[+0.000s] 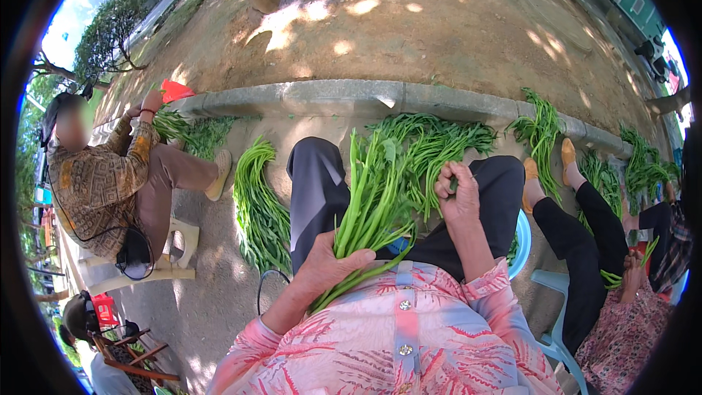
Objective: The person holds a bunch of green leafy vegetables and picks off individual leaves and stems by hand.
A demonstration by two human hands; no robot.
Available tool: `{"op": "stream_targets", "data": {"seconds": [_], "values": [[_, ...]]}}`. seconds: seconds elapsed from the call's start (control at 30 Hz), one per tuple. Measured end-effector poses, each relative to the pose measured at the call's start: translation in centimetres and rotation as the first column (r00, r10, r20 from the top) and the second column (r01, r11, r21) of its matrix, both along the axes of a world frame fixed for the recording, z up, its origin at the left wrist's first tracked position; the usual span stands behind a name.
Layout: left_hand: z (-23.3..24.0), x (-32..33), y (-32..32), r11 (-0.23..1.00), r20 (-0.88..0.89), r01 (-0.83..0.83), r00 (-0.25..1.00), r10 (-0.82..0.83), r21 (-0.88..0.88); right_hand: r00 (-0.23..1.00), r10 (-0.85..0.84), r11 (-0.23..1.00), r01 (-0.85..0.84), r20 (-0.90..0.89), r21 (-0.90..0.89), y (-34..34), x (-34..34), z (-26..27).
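Note:
My left hand (334, 267) grips a bunch of long-stemmed leafy greens, probably water spinach (370, 203), across my lap, stem ends toward my belly. The thumb lies over the stems. Over my right thigh, my right hand (459, 192) is raised with fingers curled in, a small dark green leaf scrap between them. A large pile of the same greens (433, 134) lies on the ground past my knees, partly hidden by the bunch. To the left of my left leg, another heap of greens (260, 208) rests on the pavement.
A light-blue basin (525, 244) with greens stands by my right thigh. A stone curb (340, 96) runs beyond the piles. At left a person (104, 175) sits on a cream plastic stool (184, 241); another person (620, 307) at right holds stems, near more greens (540, 131).

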State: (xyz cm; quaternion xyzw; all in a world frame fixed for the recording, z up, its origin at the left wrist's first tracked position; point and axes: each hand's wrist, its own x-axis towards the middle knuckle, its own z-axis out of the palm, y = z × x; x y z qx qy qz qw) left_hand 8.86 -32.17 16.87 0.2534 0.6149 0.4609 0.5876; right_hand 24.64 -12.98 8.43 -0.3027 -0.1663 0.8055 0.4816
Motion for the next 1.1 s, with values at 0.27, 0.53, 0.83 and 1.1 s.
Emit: {"op": "stream_targets", "data": {"seconds": [0.27,0.53,0.83,1.1], "values": [[-0.3,0.0,0.0,0.998,0.07,-0.001,0.998,-0.003,0.055,0.884,0.427,0.865,-0.461,0.193,0.198,-4.0,0.4,0.7],[-0.2,0.3,0.2,1.0,0.004,-0.007,1.0,0.007,0.004,0.856,0.496,0.815,-0.516,0.143,0.263,-4.3,0.9,0.9],[-0.5,0.5,0.3,1.0,-0.05,0.025,0.998,-0.024,0.01,0.835,0.457,0.817,-0.53,0.306,0.226,-4.3,0.3,1.9],[-0.6,0.5,0.4,0.997,-0.098,0.078,0.992,-0.08,-0.016,0.855,0.414,0.855,-0.483,0.312,0.188,-4.3,0.2,0.6]]}}
